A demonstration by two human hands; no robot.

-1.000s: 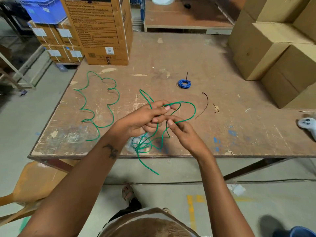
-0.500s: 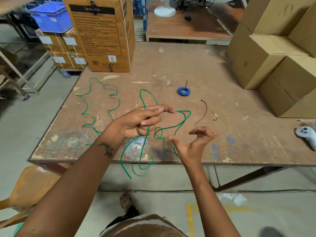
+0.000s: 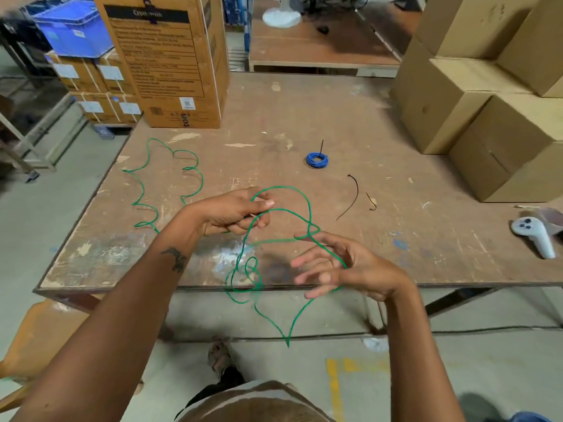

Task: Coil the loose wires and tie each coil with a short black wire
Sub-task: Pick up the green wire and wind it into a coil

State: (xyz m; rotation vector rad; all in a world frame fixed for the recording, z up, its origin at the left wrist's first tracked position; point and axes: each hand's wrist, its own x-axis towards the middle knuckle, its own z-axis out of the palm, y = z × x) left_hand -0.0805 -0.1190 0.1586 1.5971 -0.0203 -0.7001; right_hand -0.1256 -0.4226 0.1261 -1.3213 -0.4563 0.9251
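Observation:
A long green wire (image 3: 195, 166) snakes over the left of the table and runs into my left hand (image 3: 234, 210), which pinches it above the table's front part. From there loose green loops (image 3: 243, 269) arc right and hang past the table's front edge. My right hand (image 3: 338, 266) is blurred, fingers spread, with a strand of the wire lying across them. A blue coil (image 3: 317, 159), tied with a black wire, lies further back. A short black wire (image 3: 350, 199) lies to the right of my hands.
The worn wooden table (image 3: 335, 117) carries a printed carton (image 3: 170, 62) at back left and stacked plain cartons (image 3: 487, 95) at right. A white controller (image 3: 534, 236) lies near the right edge. A small bent wire scrap (image 3: 371, 202) sits by the black wire. An orange chair (image 3: 36, 336) stands below left.
My left hand moved to the right and raised a bigger loop. My right hand swung down and right with fingers spread, and the hanging loops dropped lower past the table edge.

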